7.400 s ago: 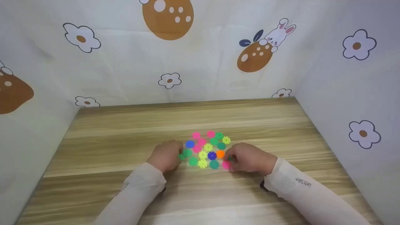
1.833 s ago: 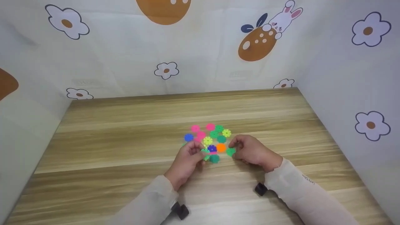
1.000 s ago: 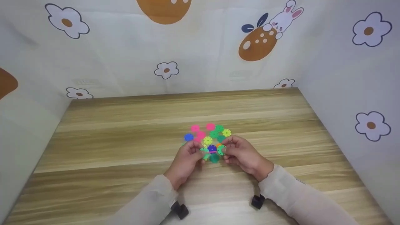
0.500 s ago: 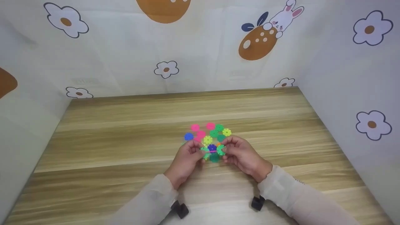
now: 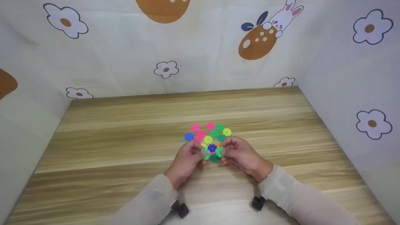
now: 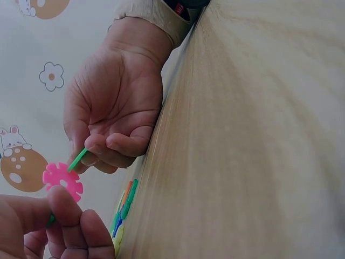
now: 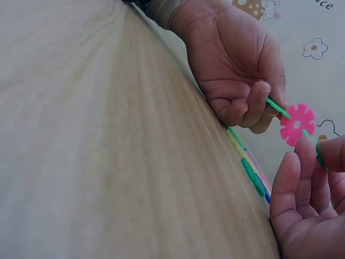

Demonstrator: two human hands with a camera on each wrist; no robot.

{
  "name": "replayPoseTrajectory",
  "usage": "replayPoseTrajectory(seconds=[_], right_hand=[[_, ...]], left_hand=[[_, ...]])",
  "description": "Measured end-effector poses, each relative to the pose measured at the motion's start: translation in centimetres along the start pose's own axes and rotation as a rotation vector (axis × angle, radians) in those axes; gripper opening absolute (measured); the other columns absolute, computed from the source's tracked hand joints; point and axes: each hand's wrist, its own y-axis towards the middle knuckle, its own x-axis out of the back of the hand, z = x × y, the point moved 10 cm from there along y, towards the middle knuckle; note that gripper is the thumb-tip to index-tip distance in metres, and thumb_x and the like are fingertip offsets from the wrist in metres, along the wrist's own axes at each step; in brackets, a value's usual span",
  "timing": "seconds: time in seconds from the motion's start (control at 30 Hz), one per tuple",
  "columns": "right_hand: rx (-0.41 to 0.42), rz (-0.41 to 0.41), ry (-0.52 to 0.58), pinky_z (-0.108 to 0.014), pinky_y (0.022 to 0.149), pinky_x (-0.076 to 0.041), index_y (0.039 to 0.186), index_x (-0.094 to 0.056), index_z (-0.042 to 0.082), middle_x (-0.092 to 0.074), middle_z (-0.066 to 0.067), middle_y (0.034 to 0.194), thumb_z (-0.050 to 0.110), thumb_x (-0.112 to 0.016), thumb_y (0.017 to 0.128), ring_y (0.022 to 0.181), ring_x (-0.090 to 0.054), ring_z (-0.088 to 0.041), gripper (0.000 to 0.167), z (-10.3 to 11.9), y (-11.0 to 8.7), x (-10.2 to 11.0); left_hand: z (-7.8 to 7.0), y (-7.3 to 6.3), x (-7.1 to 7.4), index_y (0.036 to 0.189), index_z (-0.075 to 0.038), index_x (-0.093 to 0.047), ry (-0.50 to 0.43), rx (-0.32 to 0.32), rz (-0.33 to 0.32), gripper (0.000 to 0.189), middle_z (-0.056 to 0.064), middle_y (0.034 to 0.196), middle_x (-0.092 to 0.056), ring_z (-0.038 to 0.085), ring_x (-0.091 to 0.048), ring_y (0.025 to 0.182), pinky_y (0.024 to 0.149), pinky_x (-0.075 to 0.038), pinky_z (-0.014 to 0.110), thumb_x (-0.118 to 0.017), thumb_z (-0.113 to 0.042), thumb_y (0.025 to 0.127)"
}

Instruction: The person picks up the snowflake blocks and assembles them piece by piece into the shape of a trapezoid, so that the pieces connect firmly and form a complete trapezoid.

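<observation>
In the head view my left hand (image 5: 186, 162) pinches a green snowflake disc (image 5: 205, 151) between thumb and fingers. A pink snowflake disc (image 7: 298, 125) is joined to it, upright and seen nearly edge-on from the head. On the other side, my right hand (image 5: 245, 156) pinches a second green snowflake disc (image 5: 219, 152). Its edge meets the pink disc's rim in the left wrist view; how deep it sits in the slot I cannot tell. Both hands hover over the near side of a loose group of discs. Fingers hide part of each green disc.
Flat on the wooden table (image 5: 125, 131) lie several loose discs: a blue one (image 5: 189, 136), a yellow one (image 5: 208, 139), a purple one (image 5: 212, 148), a dark green one (image 5: 214, 158), plus pink, green and partly hidden orange ones. A patterned cloth (image 5: 200, 47) surrounds the table.
Since the earliest frame the hands have come up from the pile holding discs. The right hand has then brought its green disc leftward against the pink one; over the last half second it shifts only slightly.
</observation>
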Motion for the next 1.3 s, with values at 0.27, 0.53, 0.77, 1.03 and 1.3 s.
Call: replayPoseTrajectory(seconds=[0.27,0.53,0.77,1.03,1.3], right_hand=[[0.009,0.016,-0.049,-0.027,0.070,-0.061,0.100,-0.061,0.011,-0.067,0.000,0.081,-0.007,-0.059,0.098,0.070,-0.070,-0.012,0.018,0.1,0.1,-0.1],[0.006,-0.002,-0.072,-0.029,0.070,-0.061,0.098,-0.059,0.007,-0.064,-0.002,0.080,-0.009,-0.059,0.095,0.069,-0.069,-0.013,0.017,0.2,0.0,-0.2],[-0.012,-0.058,-0.105,-0.030,0.070,-0.062,0.100,-0.059,0.005,-0.065,-0.003,0.082,-0.007,-0.062,0.096,0.071,-0.069,-0.014,0.013,0.0,-0.1,-0.1],[-0.034,-0.062,-0.067,-0.029,0.076,-0.064,0.115,-0.063,0.001,-0.069,-0.005,0.095,-0.004,-0.062,0.099,0.077,-0.073,-0.014,0.017,-0.1,0.0,0.3],[-0.017,0.001,-0.080,-0.034,0.082,-0.064,0.123,-0.062,-0.004,-0.067,-0.009,0.107,-0.006,-0.063,0.098,0.087,-0.075,-0.018,0.025,0.0,0.0,-0.9]], left_hand=[[-0.1,0.0,0.0,0.099,-0.006,-0.053,-0.006,-0.004,0.002,0.012,0.003,0.082,-0.056,0.017,-0.064,0.072,0.069,-0.057,0.029,-0.060,0.004,0.098],[-0.2,0.0,-0.1,0.100,-0.005,-0.054,0.018,-0.002,-0.006,0.010,0.004,0.083,-0.058,0.018,-0.066,0.072,0.068,-0.056,0.030,-0.059,0.004,0.099],[-0.4,-0.3,-0.3,0.100,-0.005,-0.053,0.021,-0.013,-0.010,0.010,0.004,0.084,-0.056,0.019,-0.066,0.073,0.069,-0.058,0.031,-0.059,0.004,0.100],[-0.4,-0.2,-0.2,0.108,-0.005,-0.054,0.000,0.015,-0.020,0.008,0.007,0.102,-0.056,0.019,-0.065,0.077,0.072,-0.058,0.031,-0.060,-0.004,0.102],[-0.7,-0.7,-1.3,0.119,-0.006,-0.048,0.050,-0.021,0.100,0.026,0.011,0.119,-0.059,0.021,-0.069,0.084,0.082,-0.057,0.033,-0.065,-0.020,0.105]])
